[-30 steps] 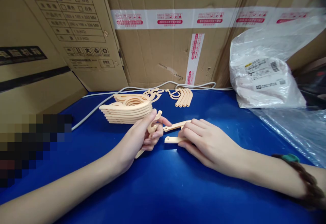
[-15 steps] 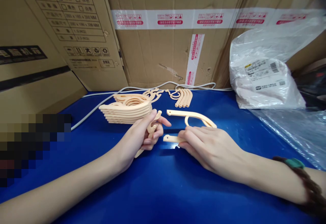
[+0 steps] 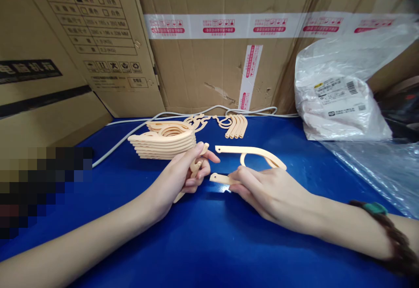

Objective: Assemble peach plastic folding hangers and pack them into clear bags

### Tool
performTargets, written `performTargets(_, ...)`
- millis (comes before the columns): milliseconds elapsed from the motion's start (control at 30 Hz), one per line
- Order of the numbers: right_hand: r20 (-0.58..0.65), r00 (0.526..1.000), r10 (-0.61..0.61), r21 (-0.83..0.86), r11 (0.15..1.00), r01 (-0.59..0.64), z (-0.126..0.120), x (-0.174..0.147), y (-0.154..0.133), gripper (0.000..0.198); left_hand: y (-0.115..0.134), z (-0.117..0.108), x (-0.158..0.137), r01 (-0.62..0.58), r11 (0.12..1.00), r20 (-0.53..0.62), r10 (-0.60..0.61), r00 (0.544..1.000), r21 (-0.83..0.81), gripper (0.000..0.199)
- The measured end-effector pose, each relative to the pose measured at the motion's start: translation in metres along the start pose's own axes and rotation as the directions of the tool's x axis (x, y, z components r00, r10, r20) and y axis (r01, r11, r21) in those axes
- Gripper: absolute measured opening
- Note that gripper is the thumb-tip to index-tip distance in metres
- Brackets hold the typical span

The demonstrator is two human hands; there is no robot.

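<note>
My left hand (image 3: 175, 170) is closed around a beige plastic hanger hook (image 3: 195, 166), whose curved end sticks up past the thumb while its lower end shows under the palm. Pinched in my right hand (image 3: 275, 194) is a beige hanger arm (image 3: 219, 178), its holed end pointing left toward the hook, a small gap apart. Most of that arm is hidden under the fingers. Just beyond my right hand is a second, curved hanger arm (image 3: 255, 150) with a loop; the hand covers part of it. A neat stack of beige folding hangers (image 3: 160, 142) stands beyond my left hand.
Several loose hanger arms (image 3: 238, 127) and hanger hooks (image 3: 199, 123) lie at the back of the blue table (image 3: 209, 244). A grey cable (image 3: 126, 138) runs behind them. Cardboard boxes (image 3: 196, 70) wall the back and left; a white plastic bag (image 3: 343, 104) stands at right.
The second hanger arm beyond my right hand has shifted slightly to the right and nearer to me. Both hands and the pieces they hold have hardly moved.
</note>
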State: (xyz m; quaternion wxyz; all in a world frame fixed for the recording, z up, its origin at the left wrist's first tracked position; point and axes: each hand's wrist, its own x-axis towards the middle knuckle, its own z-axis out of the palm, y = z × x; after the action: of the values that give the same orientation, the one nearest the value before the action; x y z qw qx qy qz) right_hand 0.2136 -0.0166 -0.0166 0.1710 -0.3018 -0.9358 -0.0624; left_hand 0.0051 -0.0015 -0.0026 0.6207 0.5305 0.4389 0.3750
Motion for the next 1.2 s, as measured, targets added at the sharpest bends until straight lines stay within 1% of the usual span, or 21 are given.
performTargets(133, -0.011, 0.998, 0.063, 0.034, 0.997, -0.062, -0.0006, 0.0004, 0.0002, 0.027, -0.0006, 0.0008, 0.0004, -0.007, 0.999, 0.008, 0.007, 1.000, 0.036, 0.038)
performTargets(200, -0.026, 0.995, 0.099, 0.057, 0.994, -0.098, -0.0007, -0.0002, 0.0003, 0.022, -0.0012, 0.0001, 0.0000, -0.033, 0.994, 0.021, 0.031, 0.999, 0.103, 0.041)
performTargets(233, -0.026, 0.993, 0.119, 0.072, 0.990, -0.117, -0.0007, -0.0006, 0.0005, 0.022, -0.0012, -0.0006, -0.0004, -0.067, 0.985, 0.021, 0.064, 0.998, 0.160, 0.041)
performTargets(300, -0.015, 0.988, 0.154, 0.096, 0.984, -0.152, -0.0005, -0.0012, 0.0011, 0.025, -0.0008, -0.0028, -0.0015, -0.168, 0.932, 0.022, 0.170, 0.985, 0.322, 0.041)
performTargets(367, 0.003, 0.986, 0.166, 0.100, 0.981, -0.166, -0.0002, -0.0015, 0.0018, 0.029, 0.0002, -0.0050, -0.0029, -0.251, 0.837, 0.035, 0.268, 0.963, 0.486, 0.038)
performTargets(400, 0.004, 0.986, 0.167, 0.095, 0.981, -0.166, 0.0000, -0.0015, 0.0023, 0.031, 0.0006, -0.0059, -0.0036, -0.268, 0.795, 0.044, 0.292, 0.955, 0.545, 0.037)
performTargets(467, -0.004, 0.987, 0.163, 0.084, 0.983, -0.162, 0.0003, -0.0014, 0.0030, 0.035, 0.0005, -0.0070, -0.0049, -0.271, 0.744, 0.063, 0.295, 0.953, 0.611, 0.039)
performTargets(600, -0.026, 0.990, 0.140, 0.064, 0.988, -0.138, 0.0009, -0.0011, 0.0046, 0.037, -0.0024, -0.0075, -0.0070, -0.276, 0.672, 0.118, 0.272, 0.955, 0.688, 0.043)
performTargets(733, -0.052, 0.992, 0.113, 0.048, 0.993, -0.110, 0.0010, -0.0012, 0.0059, 0.037, -0.0034, -0.0080, -0.0073, -0.323, 0.595, 0.172, 0.297, 0.939, 0.736, 0.043)
performTargets(867, -0.053, 0.994, 0.098, 0.053, 0.994, -0.095, 0.0007, -0.0008, 0.0062, 0.037, -0.0028, -0.0088, -0.0073, -0.343, 0.558, 0.200, 0.302, 0.932, 0.755, 0.042)
performTargets(1100, -0.091, 0.994, 0.067, 0.051, 0.997, -0.063, 0.0011, 0.0001, 0.0054, 0.039, -0.0049, -0.0082, -0.0086, -0.330, 0.498, 0.230, 0.253, 0.940, 0.802, 0.046)
performTargets(1200, -0.101, 0.994, 0.046, 0.011, 0.999, -0.045, 0.0015, 0.0001, 0.0051, 0.039, -0.0025, -0.0091, -0.0093, -0.363, 0.454, 0.278, 0.245, 0.929, 0.813, 0.045)
